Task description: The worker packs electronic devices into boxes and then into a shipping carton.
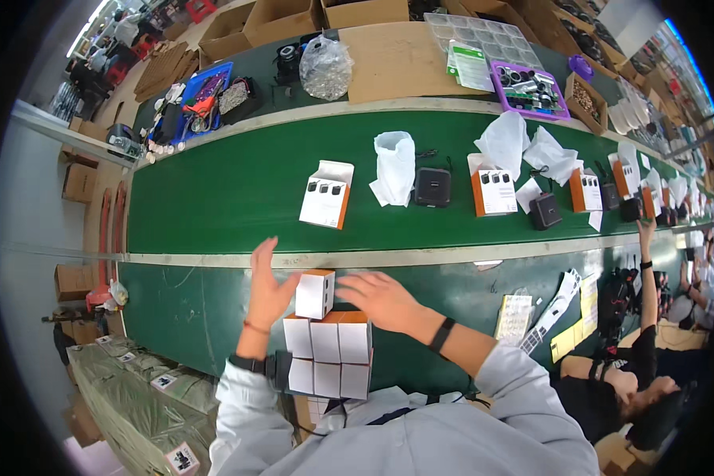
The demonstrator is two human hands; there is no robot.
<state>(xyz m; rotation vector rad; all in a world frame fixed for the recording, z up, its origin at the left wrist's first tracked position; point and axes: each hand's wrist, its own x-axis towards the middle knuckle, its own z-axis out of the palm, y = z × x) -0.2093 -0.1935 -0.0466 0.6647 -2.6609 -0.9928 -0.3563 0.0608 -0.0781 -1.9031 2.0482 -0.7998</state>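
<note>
Head — hands astride box

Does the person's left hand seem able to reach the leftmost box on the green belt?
Probably yes: the left hand looks open, and only the pale rail seems to lie between it and that box.

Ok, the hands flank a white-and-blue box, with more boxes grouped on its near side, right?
Wrong colour: the head view shows the box between the left hand and right hand is white and orange. The grouped boxes are on its near side.
</note>
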